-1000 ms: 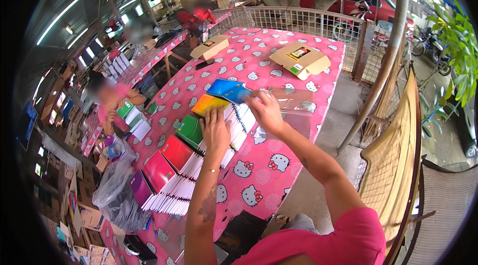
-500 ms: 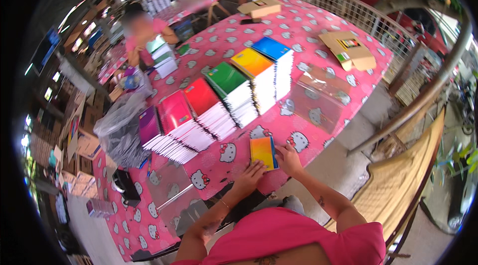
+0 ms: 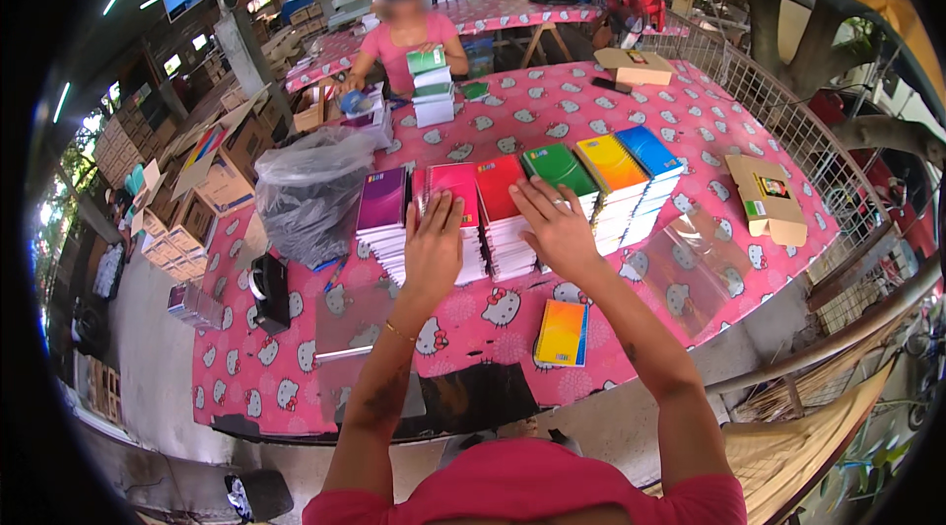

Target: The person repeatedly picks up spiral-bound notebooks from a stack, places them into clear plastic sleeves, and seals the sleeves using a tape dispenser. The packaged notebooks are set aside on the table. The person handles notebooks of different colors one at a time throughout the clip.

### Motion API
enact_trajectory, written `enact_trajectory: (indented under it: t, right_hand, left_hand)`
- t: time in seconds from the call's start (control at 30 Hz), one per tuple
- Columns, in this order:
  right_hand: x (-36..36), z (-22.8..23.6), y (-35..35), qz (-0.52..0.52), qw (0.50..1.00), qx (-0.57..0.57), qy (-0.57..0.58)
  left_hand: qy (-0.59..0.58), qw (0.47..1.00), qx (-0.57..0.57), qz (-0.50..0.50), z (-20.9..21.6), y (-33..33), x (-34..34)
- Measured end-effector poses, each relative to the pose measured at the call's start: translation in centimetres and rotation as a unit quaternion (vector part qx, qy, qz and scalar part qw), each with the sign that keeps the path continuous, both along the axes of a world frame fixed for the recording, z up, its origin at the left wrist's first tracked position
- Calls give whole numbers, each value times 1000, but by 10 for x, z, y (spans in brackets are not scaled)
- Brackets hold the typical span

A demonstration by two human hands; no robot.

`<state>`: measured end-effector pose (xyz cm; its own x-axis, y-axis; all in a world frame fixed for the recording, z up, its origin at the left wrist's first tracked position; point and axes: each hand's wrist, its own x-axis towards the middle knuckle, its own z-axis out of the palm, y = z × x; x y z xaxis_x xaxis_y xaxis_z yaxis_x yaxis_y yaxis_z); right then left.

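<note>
Six stacks of thin notebooks stand in a row mid-table: purple stack, pink stack, red stack, green, orange, blue. Left hand lies flat, fingers spread, on the pink stack; right hand flat and unclenched across red and green stack. Neither grips. Judged light, flexible, glossy covers likely slippery; lift by an edge. Half a second earlier both hands were at the loose orange notebook, now lying alone near the table edge.

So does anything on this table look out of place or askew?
One orange-yellow notebook lies alone near the table's front edge, apart from the row of coloured stacks where the left hand and right hand rest. Otherwise nothing stands out.
</note>
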<state>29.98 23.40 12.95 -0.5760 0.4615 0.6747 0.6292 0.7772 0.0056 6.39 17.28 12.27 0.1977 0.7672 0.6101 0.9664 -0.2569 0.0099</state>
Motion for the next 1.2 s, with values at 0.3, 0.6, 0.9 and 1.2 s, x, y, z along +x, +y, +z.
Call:
enact_trajectory:
  t: [0.3,0.6,0.9,1.2]
  right_hand:
    - [59,-110,-162,-66,992,-104,-12]
    - [77,-157,-116,-140,882,-247,376]
    - [57,-40,22,-76,995,-10,59]
    - [78,-201,-166,-23,928,-298,224]
  left_hand:
    - [-122,971,148,-144,23,-92,30]
    - [-55,950,-227,-206,-172,-105,107]
    - [25,999,12,27,-1,-16,-20]
    - [-37,977,-14,-207,-125,-120,86]
